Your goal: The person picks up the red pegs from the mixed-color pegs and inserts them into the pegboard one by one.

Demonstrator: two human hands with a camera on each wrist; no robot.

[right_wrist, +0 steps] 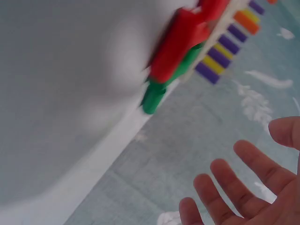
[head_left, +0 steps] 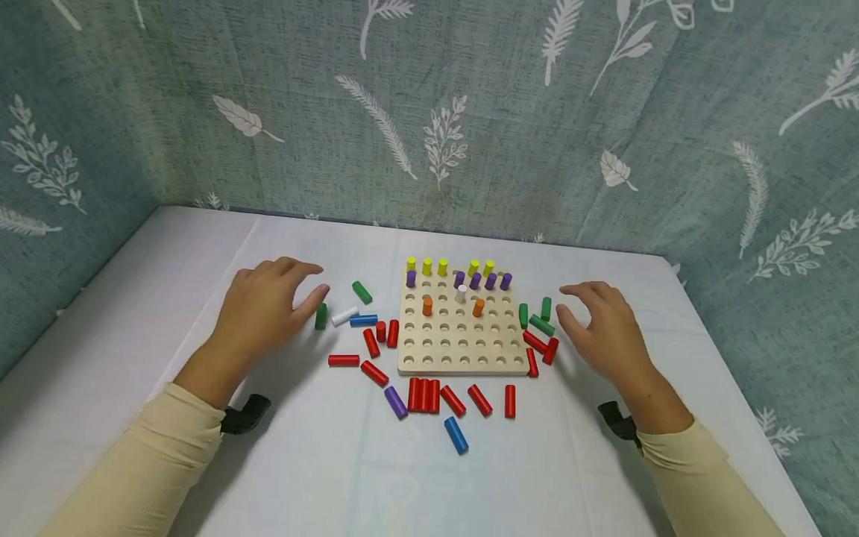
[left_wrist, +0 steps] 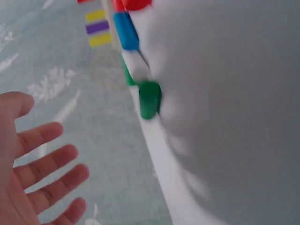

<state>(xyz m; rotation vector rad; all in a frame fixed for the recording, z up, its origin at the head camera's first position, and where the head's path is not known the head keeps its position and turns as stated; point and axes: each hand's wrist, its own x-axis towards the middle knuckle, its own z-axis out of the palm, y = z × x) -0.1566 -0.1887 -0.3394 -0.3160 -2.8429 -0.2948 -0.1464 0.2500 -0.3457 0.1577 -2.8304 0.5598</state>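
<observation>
A wooden pegboard lies on the table between my hands. Yellow pegs stand along its back row, purple pegs in front of them, then a white peg and two orange pegs. My left hand, empty with fingers spread, hovers left of the board; its thumb overlaps a loose green peg in the head view. On the right, my other hand is also empty, its fingers apart, beside loose green pegs and red pegs. Both wrist views show the fingers loosely extended.
Loose red pegs lie before the board, with a blue peg and a purple one. Left of it are another white peg and blue peg. A patterned curtain hangs behind the white table.
</observation>
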